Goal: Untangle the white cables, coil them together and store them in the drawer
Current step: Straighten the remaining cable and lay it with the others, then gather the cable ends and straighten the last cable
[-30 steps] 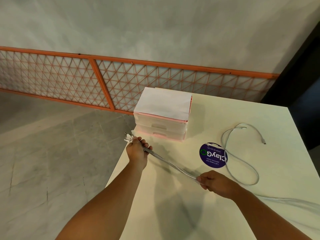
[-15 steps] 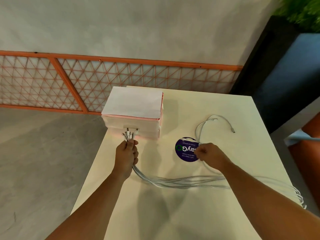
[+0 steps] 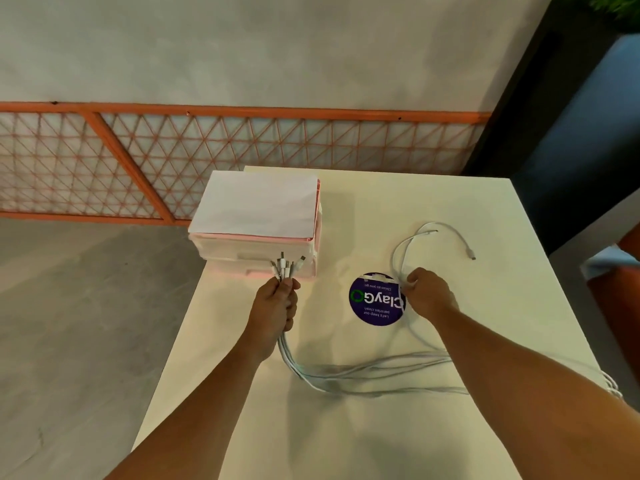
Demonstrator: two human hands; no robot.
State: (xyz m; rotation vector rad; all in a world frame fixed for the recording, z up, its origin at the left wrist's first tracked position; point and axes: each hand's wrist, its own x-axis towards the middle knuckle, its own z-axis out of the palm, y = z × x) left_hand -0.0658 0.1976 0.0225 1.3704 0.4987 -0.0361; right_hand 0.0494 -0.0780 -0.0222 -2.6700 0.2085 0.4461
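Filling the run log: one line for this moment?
left hand: grips cable bundle | right hand: pinches loose cable | drawer unit: closed

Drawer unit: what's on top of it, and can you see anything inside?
A white sheet of paper covers the top of the drawer unit. Its drawers look shut, so whatever is inside stays hidden.

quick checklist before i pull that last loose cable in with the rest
1. Left hand grips the bundle of white cables just below the connectors: ok.
2. Right hand pinches the loose white looped cable: ok.
3. Loose cable gathered into the bundle: not ok, it lies apart on the cream table.
4. Bundle free of tangles: cannot tell, its far ends pass under the right arm.
5. Drawer open in the pink-and-white plastic drawer unit: not ok, the drawers look shut.
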